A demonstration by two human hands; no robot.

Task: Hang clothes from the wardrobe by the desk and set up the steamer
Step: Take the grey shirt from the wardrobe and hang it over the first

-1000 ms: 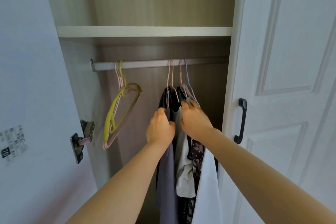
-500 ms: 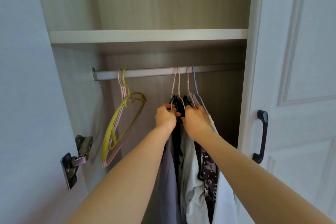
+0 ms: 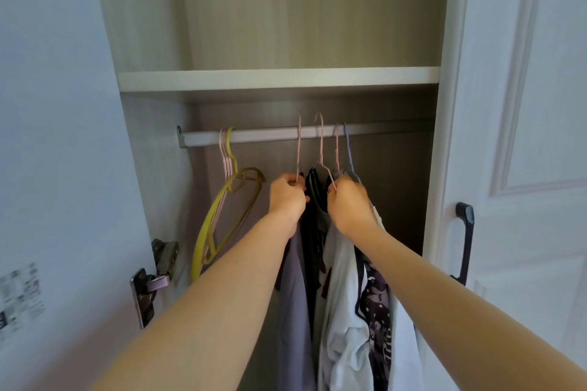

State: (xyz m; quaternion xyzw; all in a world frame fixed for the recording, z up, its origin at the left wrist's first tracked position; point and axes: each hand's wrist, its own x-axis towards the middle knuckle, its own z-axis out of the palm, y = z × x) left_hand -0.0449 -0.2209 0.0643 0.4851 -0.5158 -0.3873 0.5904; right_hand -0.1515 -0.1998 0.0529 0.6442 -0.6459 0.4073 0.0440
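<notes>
Clothes (image 3: 346, 311) hang bunched on the right half of the wardrobe rail (image 3: 263, 136), under the shelf (image 3: 276, 78) and near the right door (image 3: 524, 136). Bare rail separates them from the empty hangers (image 3: 222, 216) at the left. A sticker (image 3: 19, 298) on the left door (image 3: 57, 136) is too blurred to read. The left hand (image 3: 287, 197) clenches one pink hanger (image 3: 299, 149) by its neck, and the right hand (image 3: 349, 203) grips a second pink hanger (image 3: 320, 143) the same way.

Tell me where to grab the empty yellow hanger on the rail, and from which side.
Grip the yellow hanger at its neck, just below the hook over the rail. Coming from the front right looks best: the wardrobe wall sits close on its left, and pink hangers hang against it. Lift to clear the hook.
</notes>
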